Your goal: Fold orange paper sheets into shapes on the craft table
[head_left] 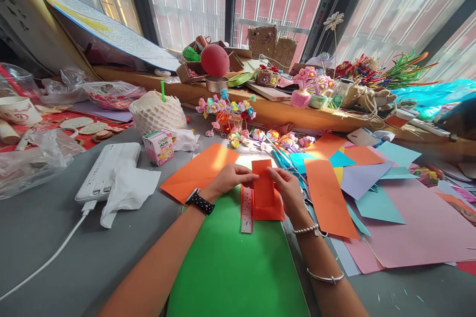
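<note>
A small orange paper rectangle (264,185) is held upright between my two hands above the green mat (238,267). My left hand (232,180) pinches its left edge, thumb and finger closed. On the other side my right hand (286,185) grips the paper near its upper right corner. Below it, a pinkish patterned ruler (246,213) lies on the mat, partly over another orange piece (277,212). A larger orange sheet (201,168) rests behind my left hand. To the right of my right hand is a long orange strip (329,200).
Coloured paper sheets (416,228) overlap at the right. A white power bank (109,171) with a cable, a tissue (132,190) and a small carton (158,147) stand at the left. Pipe-cleaner flowers (226,111) and a red ball (214,60) are at the back.
</note>
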{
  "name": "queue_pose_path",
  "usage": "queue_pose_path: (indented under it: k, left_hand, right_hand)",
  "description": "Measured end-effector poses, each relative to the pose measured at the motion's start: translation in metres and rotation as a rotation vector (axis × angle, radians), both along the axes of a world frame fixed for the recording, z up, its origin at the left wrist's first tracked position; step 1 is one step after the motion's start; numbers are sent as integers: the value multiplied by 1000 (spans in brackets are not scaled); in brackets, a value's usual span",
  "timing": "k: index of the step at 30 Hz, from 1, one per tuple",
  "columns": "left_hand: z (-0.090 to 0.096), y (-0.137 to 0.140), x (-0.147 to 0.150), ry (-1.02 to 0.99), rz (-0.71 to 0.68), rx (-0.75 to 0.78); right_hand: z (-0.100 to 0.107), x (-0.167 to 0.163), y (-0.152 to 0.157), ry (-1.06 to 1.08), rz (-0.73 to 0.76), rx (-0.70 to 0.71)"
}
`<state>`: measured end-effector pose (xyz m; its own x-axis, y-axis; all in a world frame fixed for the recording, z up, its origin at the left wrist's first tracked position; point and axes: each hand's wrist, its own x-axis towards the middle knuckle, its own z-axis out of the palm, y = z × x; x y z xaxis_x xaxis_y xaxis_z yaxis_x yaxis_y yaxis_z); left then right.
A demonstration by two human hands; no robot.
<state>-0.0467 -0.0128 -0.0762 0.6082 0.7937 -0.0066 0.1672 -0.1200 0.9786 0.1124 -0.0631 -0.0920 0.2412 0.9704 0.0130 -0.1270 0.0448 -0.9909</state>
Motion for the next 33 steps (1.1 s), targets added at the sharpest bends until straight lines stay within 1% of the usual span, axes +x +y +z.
queue_pose_path:
  k: [5, 11, 13, 18, 26, 30, 33]
  left_hand:
    - [0, -1, 0, -10, 0, -18]
    - [-1, -1, 2, -23, 23, 9]
    - [-3, 0, 2, -30, 48, 31]
    - [-7, 3, 1, -80, 163, 61]
    - [-2, 0, 2, -53, 184, 58]
    - [-2, 1, 2, -77, 219, 99]
    - [-6, 3, 2, -92, 256, 107]
  right_hand:
    - [3, -3, -1, 1, -37, 13]
    - [-4, -2, 1, -57, -69, 41]
    - [-5, -2, 1, -70, -55, 39]
    - [-1, -3, -1, -87, 56, -1]
    - [-2, -4, -1, -115, 5, -16]
    - [-2, -1, 0, -113, 44, -64]
    - [-3, 0, 0, -101, 62, -83]
